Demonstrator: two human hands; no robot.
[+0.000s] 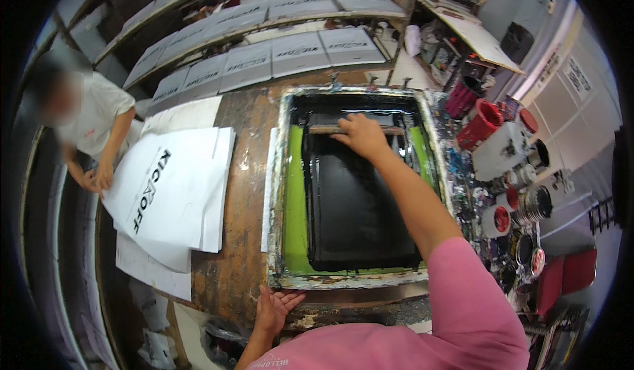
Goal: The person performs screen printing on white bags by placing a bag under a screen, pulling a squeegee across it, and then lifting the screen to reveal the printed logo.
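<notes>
My right hand point(362, 135) is closed over the wooden handle of a squeegee point(322, 130), which lies crosswise near the far end of a screen-printing frame point(282, 191). Glossy black ink point(356, 205) covers most of the screen inside, with green strips point(296, 231) showing along both sides. At the frame's near left corner, my left hand point(272, 309) is palm up, its fingers stretched out by the lower edge. Whether those fingers touch the frame I cannot tell. White paper point(271, 205) peeks out beneath the frame's left side.
Left of the frame, another person's hands point(99, 177) hold the edge of a printed white sheet point(172, 188) on a stack. Racks behind carry more printed sheets point(297, 53). Ink tubs point(479, 125) and cans point(533, 203) crowd the right side. Clamps point(373, 82) line the far edge.
</notes>
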